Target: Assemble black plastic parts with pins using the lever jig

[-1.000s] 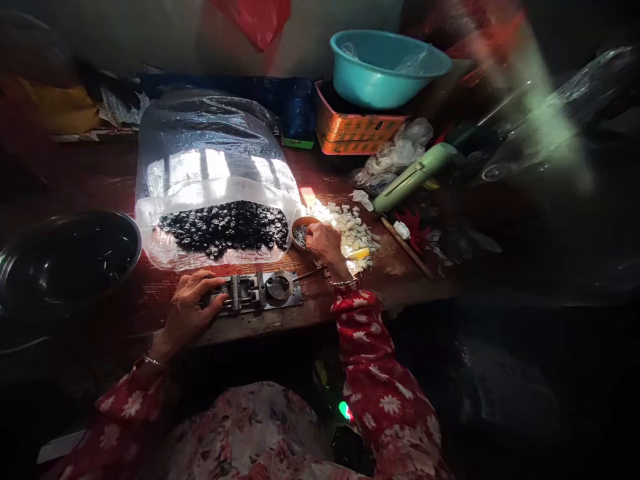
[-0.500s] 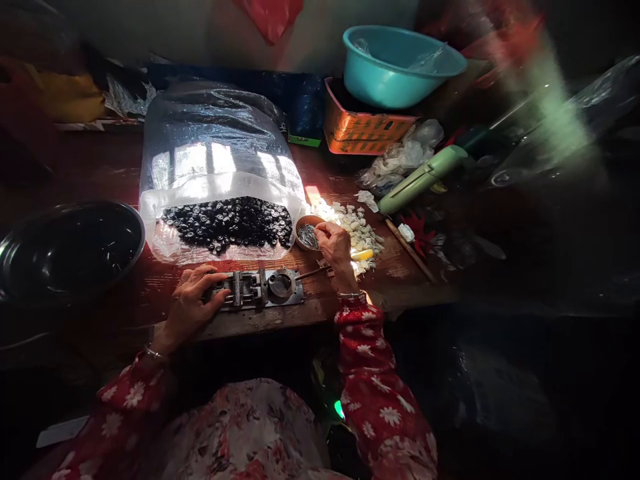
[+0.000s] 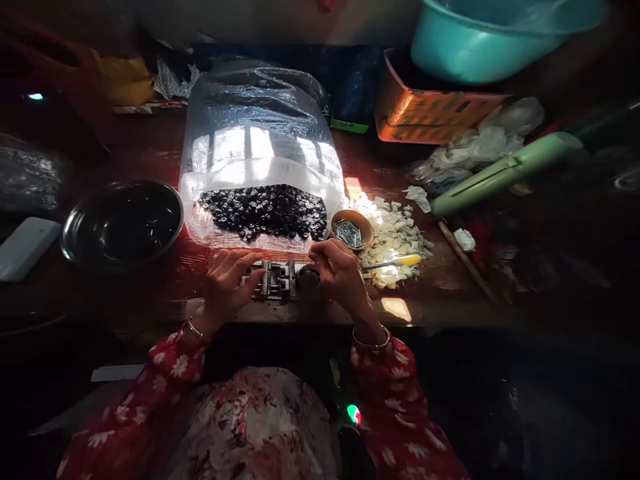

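Two bare hands show in my head view. Left hand [image 3: 230, 287]: fingers spread at the near-left end of one metal clamp [image 3: 276, 280]. Right hand [image 3: 343, 277]: thumb and forefinger pressed together by the clamp's right end; I cannot tell whether they pinch anything. I count one brown bowl [image 3: 369, 232] just beyond those fingers, one yellow-handled tool [image 3: 407, 260] to their right, and one heap of black caps [image 3: 265, 210] beyond both hands' fingers.
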The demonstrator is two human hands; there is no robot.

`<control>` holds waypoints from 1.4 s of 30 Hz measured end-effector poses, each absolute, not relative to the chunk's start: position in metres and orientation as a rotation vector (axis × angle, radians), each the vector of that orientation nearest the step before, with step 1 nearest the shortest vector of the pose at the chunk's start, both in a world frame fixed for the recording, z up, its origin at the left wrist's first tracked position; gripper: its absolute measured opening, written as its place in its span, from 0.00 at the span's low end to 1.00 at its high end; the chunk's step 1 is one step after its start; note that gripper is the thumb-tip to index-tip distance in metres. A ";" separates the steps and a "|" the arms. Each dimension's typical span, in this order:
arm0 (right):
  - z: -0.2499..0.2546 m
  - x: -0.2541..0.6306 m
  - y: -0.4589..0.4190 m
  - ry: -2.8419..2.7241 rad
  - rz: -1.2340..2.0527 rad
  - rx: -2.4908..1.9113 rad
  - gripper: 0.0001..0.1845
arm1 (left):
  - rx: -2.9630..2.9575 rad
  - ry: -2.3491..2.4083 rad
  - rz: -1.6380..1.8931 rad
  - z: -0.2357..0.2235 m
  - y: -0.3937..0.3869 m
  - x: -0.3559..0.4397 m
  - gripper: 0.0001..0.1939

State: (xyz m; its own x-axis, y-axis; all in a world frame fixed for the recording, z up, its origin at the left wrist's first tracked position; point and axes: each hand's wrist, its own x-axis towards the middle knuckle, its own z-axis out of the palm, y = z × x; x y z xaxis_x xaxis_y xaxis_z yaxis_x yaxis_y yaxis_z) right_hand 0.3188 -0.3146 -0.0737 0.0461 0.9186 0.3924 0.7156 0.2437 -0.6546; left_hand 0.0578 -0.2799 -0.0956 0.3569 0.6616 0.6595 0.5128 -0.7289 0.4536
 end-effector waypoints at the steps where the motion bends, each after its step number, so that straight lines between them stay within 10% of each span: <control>1: -0.073 0.307 -0.319 -1.775 0.337 -1.504 0.06 | 2.469 1.051 1.293 -0.093 -0.281 0.063 0.09; 26: -0.104 0.251 -0.303 -2.210 0.178 -1.464 0.08 | 2.821 1.180 0.798 -0.106 -0.296 0.048 0.09; 42: -0.104 0.399 -0.361 -1.729 -0.347 -2.068 0.15 | 2.750 1.169 0.858 -0.109 -0.293 0.045 0.09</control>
